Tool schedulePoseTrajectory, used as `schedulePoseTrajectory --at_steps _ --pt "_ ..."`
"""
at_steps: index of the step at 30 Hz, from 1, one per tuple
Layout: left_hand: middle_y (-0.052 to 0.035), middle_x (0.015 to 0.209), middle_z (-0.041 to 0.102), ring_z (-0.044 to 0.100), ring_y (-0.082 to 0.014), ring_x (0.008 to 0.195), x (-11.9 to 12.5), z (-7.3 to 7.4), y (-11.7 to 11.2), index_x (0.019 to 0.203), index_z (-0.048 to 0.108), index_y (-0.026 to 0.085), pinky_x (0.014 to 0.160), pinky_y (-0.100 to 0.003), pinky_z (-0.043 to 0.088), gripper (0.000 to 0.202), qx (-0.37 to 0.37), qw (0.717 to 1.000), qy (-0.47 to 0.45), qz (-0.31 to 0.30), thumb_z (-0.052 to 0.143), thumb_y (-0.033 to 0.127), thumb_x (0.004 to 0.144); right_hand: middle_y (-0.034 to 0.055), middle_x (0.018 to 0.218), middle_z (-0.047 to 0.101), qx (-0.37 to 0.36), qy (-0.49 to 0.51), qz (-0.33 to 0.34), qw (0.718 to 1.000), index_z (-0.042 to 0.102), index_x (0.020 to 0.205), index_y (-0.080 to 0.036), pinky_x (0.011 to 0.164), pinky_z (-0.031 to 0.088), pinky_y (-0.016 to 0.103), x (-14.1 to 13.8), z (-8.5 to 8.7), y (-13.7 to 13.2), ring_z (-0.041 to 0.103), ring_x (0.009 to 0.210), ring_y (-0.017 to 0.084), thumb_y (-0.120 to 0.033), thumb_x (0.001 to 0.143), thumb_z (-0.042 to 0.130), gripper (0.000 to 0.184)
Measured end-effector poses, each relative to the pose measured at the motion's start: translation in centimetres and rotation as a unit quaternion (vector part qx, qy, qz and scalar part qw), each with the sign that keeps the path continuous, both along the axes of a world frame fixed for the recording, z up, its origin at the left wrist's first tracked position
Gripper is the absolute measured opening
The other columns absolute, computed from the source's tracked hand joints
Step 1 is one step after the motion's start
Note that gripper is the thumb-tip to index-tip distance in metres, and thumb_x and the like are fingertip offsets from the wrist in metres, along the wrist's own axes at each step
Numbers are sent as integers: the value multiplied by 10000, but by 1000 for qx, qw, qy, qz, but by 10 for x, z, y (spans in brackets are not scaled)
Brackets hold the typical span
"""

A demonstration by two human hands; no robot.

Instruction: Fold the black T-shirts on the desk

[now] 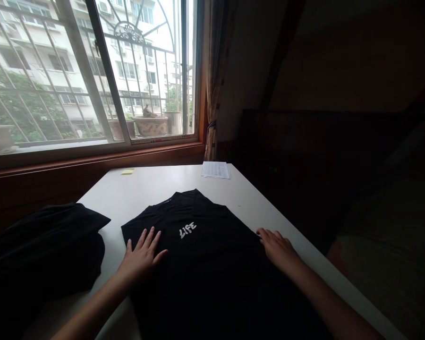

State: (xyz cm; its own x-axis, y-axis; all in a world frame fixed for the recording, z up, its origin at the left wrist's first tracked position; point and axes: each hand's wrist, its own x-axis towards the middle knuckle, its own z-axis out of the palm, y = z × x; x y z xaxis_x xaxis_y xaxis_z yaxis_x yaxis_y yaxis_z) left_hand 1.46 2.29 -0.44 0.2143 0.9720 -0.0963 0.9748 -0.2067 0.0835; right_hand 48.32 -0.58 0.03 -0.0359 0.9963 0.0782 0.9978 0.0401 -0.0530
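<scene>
A black T-shirt [205, 255] lies spread on the white table, its collar toward the window and pale lettering on its chest. My left hand [143, 250] rests flat on the shirt's left side, fingers spread and holding nothing. At the shirt's right edge, my right hand [276, 246] has its fingers curled together over the cloth, closed on the edge. The thumb of that hand is hidden. Left of the shirt, more black cloth [56, 241] lies in a loose heap; what kind of garment it is cannot be made out.
Yellow sticky notes [128, 171] and a printed paper sheet [216, 170] lie near the far edge of the white table [163, 177]. Beyond it stand a barred window [92, 71] and a tied curtain [214, 104]. The room's right side is dark.
</scene>
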Motion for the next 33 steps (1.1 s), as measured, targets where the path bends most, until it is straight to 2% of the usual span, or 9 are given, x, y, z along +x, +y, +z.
schedulePoseTrajectory --at_steps 5,11,15,17,19,22,26,30,33 --pt "-110 1637 136 128 -395 1517 0 -7 -21 1582 279 245 1136 -745 166 776 31 999 21 -30 339 718 970 116 1155 703 -11 -9 0 1000 661 1244 -307 964 478 536 2 2 24 591 1162 355 -385 888 664 364" --pt "-111 1588 348 328 -406 1458 -9 5 -38 1552 360 320 1100 -706 301 746 24 999 11 -44 345 755 946 93 1298 607 33 -27 -13 999 606 1259 -202 910 559 441 -9 16 60 632 1076 229 -374 991 606 319" --pt "-81 1486 534 439 -343 1409 -24 19 -17 1479 502 293 1147 -591 350 616 56 996 -19 -70 367 652 997 93 1302 606 66 -42 -27 997 604 1263 -208 908 560 442 -17 27 85 633 1077 229 -375 984 618 326" --pt "-71 1502 520 405 -327 1433 -30 21 5 1442 547 264 1171 -565 342 546 95 989 -40 -105 389 570 1020 91 1273 613 79 -51 -36 995 603 1258 -194 923 544 456 -22 28 93 624 1086 239 -345 990 605 308" --pt "-69 1522 496 370 -325 1454 -34 18 30 1434 550 255 1187 -572 321 510 125 979 -67 -143 404 525 1028 115 1214 627 91 -59 -46 993 623 1215 -178 937 512 458 -28 26 94 597 1104 263 -225 1014 515 232" --pt "-68 1556 451 322 -303 1481 -35 10 65 1463 508 246 1195 -538 331 517 125 967 -121 -188 374 518 1044 166 1152 615 120 -77 -60 988 636 1148 -155 899 480 432 -40 21 81 559 1098 304 -80 979 374 321" --pt "-70 1558 448 295 -292 1493 -32 1 94 1475 493 244 1206 -534 299 531 103 968 -126 -189 370 532 1046 160 1136 588 114 -71 -52 990 617 1149 -154 839 487 385 -46 9 43 563 1037 294 -164 961 426 268" --pt "-49 1628 303 218 -292 1518 -34 -8 97 1556 343 302 1223 -574 170 590 70 984 -78 -145 353 581 1037 162 1209 589 76 -50 -44 995 613 1218 -167 817 518 415 -23 -10 -3 572 1069 324 -342 983 439 340" --pt "-30 1649 229 164 -284 1531 -37 -14 86 1573 280 324 1228 -564 117 622 73 988 -52 -127 349 612 1026 177 1360 549 75 -37 -69 994 570 1338 -158 946 490 496 6 -26 -24 526 1216 367 -462 978 427 492"
